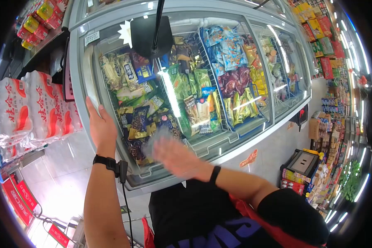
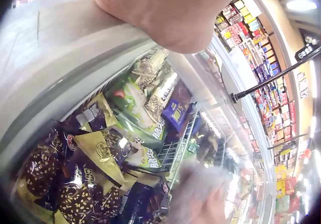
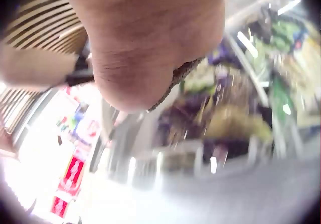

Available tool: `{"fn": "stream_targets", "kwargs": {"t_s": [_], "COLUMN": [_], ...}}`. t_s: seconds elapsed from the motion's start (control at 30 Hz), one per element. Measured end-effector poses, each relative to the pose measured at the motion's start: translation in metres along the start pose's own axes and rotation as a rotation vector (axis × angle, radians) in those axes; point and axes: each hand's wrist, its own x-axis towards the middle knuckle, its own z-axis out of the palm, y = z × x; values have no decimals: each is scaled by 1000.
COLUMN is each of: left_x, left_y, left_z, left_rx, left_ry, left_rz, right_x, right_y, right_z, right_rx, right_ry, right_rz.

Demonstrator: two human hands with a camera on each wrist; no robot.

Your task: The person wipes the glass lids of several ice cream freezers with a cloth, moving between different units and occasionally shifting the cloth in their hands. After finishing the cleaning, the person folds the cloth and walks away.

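Observation:
My left hand [image 1: 103, 130] rests on the left rim of a glass-topped display freezer [image 1: 82, 53], fingers extended along the frame. In the left wrist view, only the base of that hand shows, over the grey rim. My right hand [image 1: 175, 156] is over the front left part of the glass lid, blurred by motion. A grey cloth [image 1: 149, 145] lies at its fingers, and a dark edge of the cloth [image 3: 181, 76] shows under the palm in the right wrist view. Blur hides how those fingers lie. Wrapped ice creams [image 2: 83, 194] fill wire baskets below the glass.
A black plate on a rod [image 1: 152, 37] stands over the freezer's back left. Shrink-wrapped bottle packs [image 1: 41, 107] are stacked at the left. A black crate [image 1: 302, 163] stands beyond the freezer's right side, and stocked shelves [image 1: 337, 111] line the far right.

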Motion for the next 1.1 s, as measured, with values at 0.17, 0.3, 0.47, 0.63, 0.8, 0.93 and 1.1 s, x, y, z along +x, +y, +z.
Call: {"fn": "stream_targets", "kwargs": {"t_s": [0.17, 0.3, 0.47, 0.63, 0.8, 0.93, 1.1], "left_x": [4, -3, 2, 41, 42, 40, 44], "left_y": [-9, 9, -20, -87, -91, -82, -92], "left_z": [5, -5, 9, 29, 25, 18, 22], "left_rx": [-10, 20, 74, 25, -51, 19, 134], "left_ry": [-11, -53, 39, 57, 30, 27, 142], "left_rz": [-9, -72, 59, 292, 262, 209, 330], "right_x": [-84, -160, -80, -101, -218, -333, -277], "right_y": [44, 137, 17, -61, 95, 230, 245], "right_z": [-24, -21, 4, 42, -32, -51, -53], "right_rx": [221, -119, 287, 550, 206, -74, -32], "right_ry": [-256, 199, 40, 89, 191, 323, 436], "right_rz": [372, 880, 616, 288, 860, 1234, 1361]}}
